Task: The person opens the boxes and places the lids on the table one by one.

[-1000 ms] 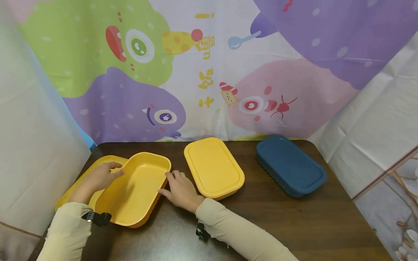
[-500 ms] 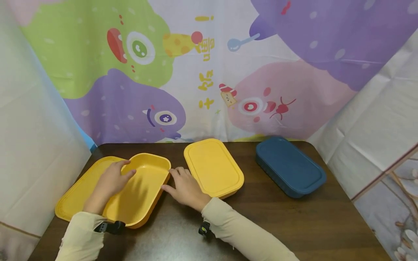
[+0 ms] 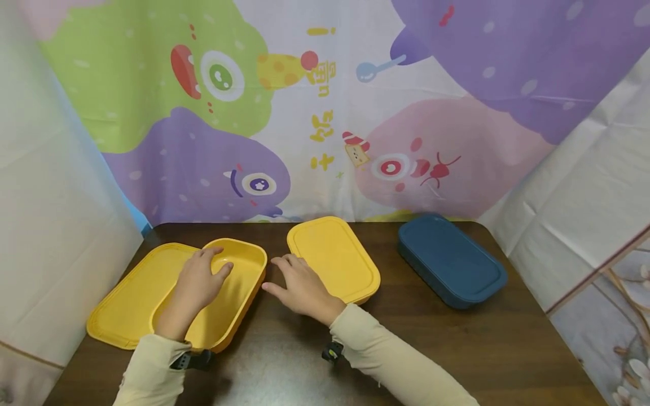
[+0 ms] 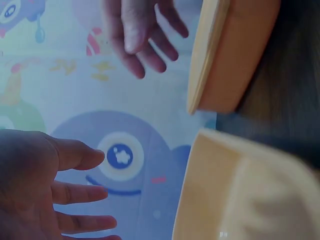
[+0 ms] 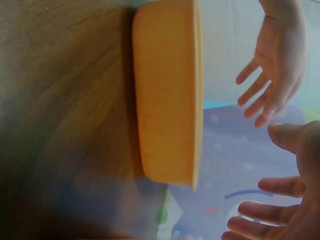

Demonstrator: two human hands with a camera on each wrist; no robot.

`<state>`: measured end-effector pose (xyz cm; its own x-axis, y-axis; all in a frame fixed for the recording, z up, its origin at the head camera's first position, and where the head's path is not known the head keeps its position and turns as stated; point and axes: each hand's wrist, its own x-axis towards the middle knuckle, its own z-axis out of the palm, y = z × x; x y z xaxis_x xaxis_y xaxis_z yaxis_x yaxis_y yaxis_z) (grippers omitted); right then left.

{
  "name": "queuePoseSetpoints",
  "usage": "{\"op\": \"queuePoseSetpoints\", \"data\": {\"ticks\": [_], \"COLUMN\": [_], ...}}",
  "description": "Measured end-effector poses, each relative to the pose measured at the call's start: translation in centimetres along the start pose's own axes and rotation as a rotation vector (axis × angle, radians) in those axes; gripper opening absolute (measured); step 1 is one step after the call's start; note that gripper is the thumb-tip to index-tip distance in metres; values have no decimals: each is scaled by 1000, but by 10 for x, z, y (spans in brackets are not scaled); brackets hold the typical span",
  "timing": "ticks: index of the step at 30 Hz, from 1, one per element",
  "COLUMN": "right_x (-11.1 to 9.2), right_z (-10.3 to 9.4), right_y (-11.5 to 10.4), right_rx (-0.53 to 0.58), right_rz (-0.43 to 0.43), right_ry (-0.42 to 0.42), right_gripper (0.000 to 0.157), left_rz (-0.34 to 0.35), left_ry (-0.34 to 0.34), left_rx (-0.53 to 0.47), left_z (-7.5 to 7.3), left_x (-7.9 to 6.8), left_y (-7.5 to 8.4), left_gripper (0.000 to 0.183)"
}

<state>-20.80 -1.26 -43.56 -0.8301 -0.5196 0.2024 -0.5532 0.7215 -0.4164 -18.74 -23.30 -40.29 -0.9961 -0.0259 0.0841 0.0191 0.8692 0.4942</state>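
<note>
Beneath the left hand (image 3: 197, 285) and beside the right hand (image 3: 303, 288), both empty and spread, sits an uncovered yellow container (image 3: 235, 299).

They've got plain cream long sleeves (image 3: 401, 355) and chunky black straps (image 3: 192, 360) on both wrists, the right one with a tiny yellow-green spot (image 3: 333, 353), left hand (image 3: 197, 282) and right hand (image 3: 303, 287) bare.

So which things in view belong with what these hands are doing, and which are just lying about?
Probably in the job:
open yellow box, under the left hand
flat yellow lid, beside it
lidded yellow box, near the right hand (less sure)

Just lying about:
blue lidded box, away from both hands
printed backdrop
</note>
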Motion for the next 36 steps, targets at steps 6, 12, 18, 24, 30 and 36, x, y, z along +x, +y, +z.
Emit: {"op": "queuePoseSetpoints", "data": {"ticks": [6,12,18,24,30,36], "right_x": [-1,-3,-2,-6,-14,-24], "right_z": [-22,-33,-49,-60,-61,-66], "right_y": [8,19,34,47,57,70], "right_rx": [30,65,95,105,121,107], "right_rz": [1,14,61,65,89,119], "right_ry": [-4,-19,11,61,66,84], "right_gripper": [56,58,58,56,58,57], "left_rz": [21,15,25,51,124,134], "left_ry": [52,62,68,113,125,80], "left_rx": [-1,-6,-51,-122,-160,-177], "left_z": [8,16,23,34,49,63], "left_x": [-4,-8,-8,-9,-10,-7], "left_y": [13,23,38,55,72,85], "left_gripper": [50,49,49,46,43,44]}}
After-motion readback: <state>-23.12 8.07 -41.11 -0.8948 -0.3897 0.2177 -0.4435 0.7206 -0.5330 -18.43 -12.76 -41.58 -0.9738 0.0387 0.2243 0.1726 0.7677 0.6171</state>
